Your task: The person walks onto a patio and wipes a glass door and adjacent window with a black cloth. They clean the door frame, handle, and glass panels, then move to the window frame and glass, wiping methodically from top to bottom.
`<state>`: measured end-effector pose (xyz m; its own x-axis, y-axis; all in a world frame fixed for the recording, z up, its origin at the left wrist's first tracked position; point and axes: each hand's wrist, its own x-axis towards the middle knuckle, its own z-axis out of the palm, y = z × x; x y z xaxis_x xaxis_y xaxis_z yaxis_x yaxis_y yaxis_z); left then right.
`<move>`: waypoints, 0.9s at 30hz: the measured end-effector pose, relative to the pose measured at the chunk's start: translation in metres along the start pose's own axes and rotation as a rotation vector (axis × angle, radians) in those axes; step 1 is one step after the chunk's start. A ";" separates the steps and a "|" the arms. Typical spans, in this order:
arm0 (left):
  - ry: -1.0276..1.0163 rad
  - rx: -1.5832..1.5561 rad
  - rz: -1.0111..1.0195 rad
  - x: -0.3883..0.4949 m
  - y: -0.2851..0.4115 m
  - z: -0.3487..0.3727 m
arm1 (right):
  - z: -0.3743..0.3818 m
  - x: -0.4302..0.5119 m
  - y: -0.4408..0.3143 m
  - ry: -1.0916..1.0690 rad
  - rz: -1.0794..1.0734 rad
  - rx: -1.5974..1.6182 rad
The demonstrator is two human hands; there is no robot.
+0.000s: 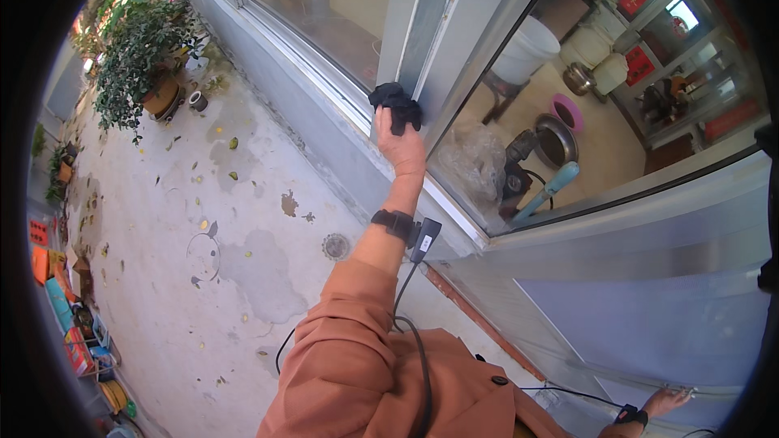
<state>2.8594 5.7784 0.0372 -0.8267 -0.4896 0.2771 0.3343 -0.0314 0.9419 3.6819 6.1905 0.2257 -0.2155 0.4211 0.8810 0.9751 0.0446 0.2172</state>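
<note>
Near the middle of the head view, my left hand (398, 143) presses a bunched black cloth (395, 106) against the lower part of a grey metal window frame (447, 30). A black strap with a cabled device (424, 240) sits around that wrist. My right hand (666, 401) is far off at the lower right, touching a thin metal handle or rail (712, 393) on the pale door panel (651, 322); its fingers look bent, and their exact hold is too small to tell. Another black strap circles the right wrist.
Window glass (548, 121) shows buckets, basins and a plastic bag indoors. A silvery sill (304, 48) runs along the low wall. Potted plants (140, 61) stand at the upper left, boxes (76, 347) at the lower left. A round drain (335, 246) lies in the concrete floor.
</note>
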 end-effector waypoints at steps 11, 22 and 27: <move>-0.044 -0.217 -0.346 0.017 0.000 -0.013 | -0.014 -0.003 -0.005 -0.073 -0.048 0.068; -0.041 0.043 0.118 0.010 0.064 -0.003 | -0.011 -0.075 -0.069 -0.106 0.098 0.190; -0.084 0.005 0.163 0.018 0.057 -0.003 | -0.008 -0.147 -0.099 -0.309 0.089 0.312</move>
<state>2.8651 5.7653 0.0955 -0.7968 -0.4135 0.4405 0.4648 0.0464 0.8842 3.6162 6.1167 0.0781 -0.1501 0.6847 0.7132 0.9685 0.2469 -0.0331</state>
